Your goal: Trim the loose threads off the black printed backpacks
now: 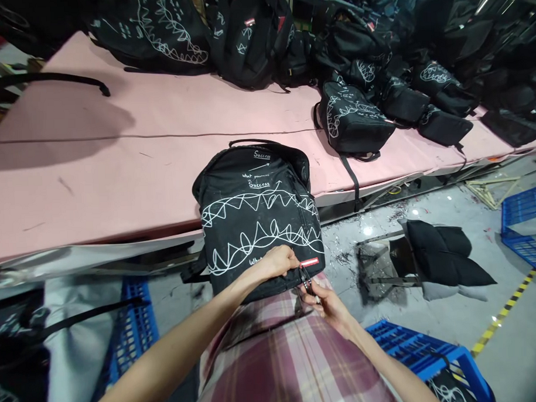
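A black backpack (260, 219) with white scribbled lines and lettering lies at the front edge of the pink table, its near end against my plaid clothing. My left hand (281, 261) is closed in a pinch on its lower front, just left of a small red label (309, 262). What the fingertips pinch is too small to make out. Just below the label, my right hand (322, 304) is closed around small dark metal thread snips (306, 282). Their tips point up toward the left fingertips, by the backpack's bottom edge.
More black backpacks (355, 119) crowd the back and right of the pink table (159, 120). Blue plastic crates (409, 348) stand on the floor beside me. A stool with a black cushion (441, 253) is at the right, near yellow-black floor tape (503, 316).
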`<state>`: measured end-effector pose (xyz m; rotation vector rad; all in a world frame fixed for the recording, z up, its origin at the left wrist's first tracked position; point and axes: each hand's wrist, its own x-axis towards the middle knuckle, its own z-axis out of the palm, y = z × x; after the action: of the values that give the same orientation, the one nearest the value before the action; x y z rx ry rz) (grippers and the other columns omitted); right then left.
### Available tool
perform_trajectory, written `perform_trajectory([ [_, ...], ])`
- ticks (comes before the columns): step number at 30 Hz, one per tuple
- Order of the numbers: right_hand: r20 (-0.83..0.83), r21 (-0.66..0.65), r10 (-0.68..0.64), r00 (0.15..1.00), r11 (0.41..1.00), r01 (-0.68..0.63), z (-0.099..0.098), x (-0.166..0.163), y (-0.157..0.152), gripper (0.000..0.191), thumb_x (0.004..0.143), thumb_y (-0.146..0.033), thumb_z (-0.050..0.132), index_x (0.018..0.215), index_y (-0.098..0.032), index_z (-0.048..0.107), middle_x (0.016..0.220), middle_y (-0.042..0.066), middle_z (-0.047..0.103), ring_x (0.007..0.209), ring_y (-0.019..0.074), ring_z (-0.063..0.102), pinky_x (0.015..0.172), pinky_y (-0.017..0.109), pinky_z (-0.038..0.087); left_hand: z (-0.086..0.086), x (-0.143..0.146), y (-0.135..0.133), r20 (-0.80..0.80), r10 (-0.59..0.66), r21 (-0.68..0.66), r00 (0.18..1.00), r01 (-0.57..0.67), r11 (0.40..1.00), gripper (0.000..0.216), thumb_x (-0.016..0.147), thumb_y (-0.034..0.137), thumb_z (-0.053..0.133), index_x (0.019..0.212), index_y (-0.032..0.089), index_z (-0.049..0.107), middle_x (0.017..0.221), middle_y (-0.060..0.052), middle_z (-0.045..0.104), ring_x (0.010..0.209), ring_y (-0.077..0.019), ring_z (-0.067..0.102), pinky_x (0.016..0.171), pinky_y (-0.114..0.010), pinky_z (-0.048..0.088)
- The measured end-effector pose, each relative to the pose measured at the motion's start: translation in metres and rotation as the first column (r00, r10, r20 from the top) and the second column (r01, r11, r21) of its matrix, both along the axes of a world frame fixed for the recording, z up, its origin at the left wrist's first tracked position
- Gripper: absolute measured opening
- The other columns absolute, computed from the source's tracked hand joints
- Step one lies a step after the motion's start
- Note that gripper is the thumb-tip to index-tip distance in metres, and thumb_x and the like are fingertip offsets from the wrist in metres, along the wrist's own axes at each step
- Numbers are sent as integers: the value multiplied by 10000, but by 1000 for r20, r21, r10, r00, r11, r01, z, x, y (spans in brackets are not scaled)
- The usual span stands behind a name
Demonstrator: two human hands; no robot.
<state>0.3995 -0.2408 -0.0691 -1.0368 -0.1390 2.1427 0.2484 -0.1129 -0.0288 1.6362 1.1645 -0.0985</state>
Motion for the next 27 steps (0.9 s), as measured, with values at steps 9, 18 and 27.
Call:
perform_trajectory([
  [9, -47, -73, -32, 998, 997, 28, 7, -3, 2, 401, 654, -437, 731, 800, -123, 529, 545, -88, 329, 399, -3, 142, 350, 136, 52, 2, -1, -1, 3, -10, 8, 1000, 10, 1000, 234, 675, 319, 476, 549, 160, 593, 402, 32, 458, 427, -106, 436, 448, -223, 276],
  [18, 72, 1, -37, 997, 999, 37, 14, -13, 7, 401, 648, -486, 705, 757, -154, 509, 511, -105, 283, 381, 20, 143, 346, 159, 117, 10, -8, -10, 5, -13, 78, 1000, 12, 997, 223, 721, 310, 474, 600, 167, 594, 482, 27, 513, 483, -106, 459, 487, -216, 284],
  [27, 813, 544, -543, 213, 574, -613, 21, 62, 31, 147, 828, -311, 567, 914, -215, 638, 859, 50, 597, 834, 185, 520, 746, 318, 416, 17, -29, -55, -151, -89, 288, 985, 129, 949, 410, 869, 452, 319, 722, 211, 617, 773, -20, 647, 717, -172, 580, 599, -251, 329],
])
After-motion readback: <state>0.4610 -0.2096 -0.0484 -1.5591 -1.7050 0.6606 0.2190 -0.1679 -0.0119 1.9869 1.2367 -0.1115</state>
